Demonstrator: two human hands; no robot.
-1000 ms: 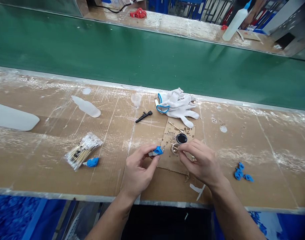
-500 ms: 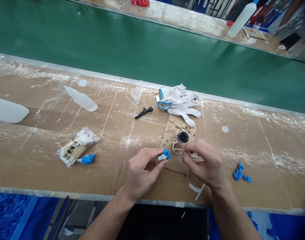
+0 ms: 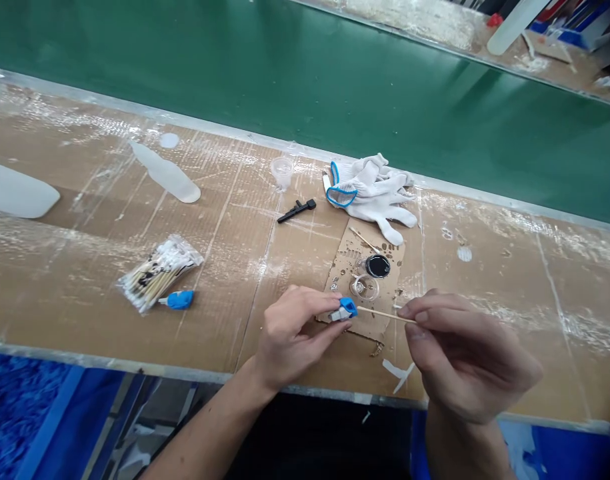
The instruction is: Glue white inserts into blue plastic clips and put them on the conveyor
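Note:
Between thumb and fingers, my left hand [image 3: 292, 330] pinches a small blue and white plastic part [image 3: 347, 308]. A thin cotton swab [image 3: 387, 315] is gripped by my right hand [image 3: 467, 357], its tip close to the blue end of the part; whether they touch I cannot tell. Just beyond the hands, a small cup of black liquid [image 3: 377, 266] and a clear plastic cup [image 3: 369, 288] stand on a stained cardboard piece [image 3: 337, 267]. Another swab [image 3: 363, 239] lies on that cardboard.
White gloves [image 3: 375, 193] with blue cuffs lie at the back, beside a black plastic piece [image 3: 297, 211]. At left are a bag of cotton swabs [image 3: 159, 273], a blue-capped bottle [image 3: 179, 300] and translucent pieces [image 3: 167, 173]. A green belt [image 3: 235, 80] runs behind the table.
My right hand has drawn the swab out of the clear cup, toward me and right, bringing its tip near the plastic part. It now covers the loose blue pieces. The view has shifted slightly.

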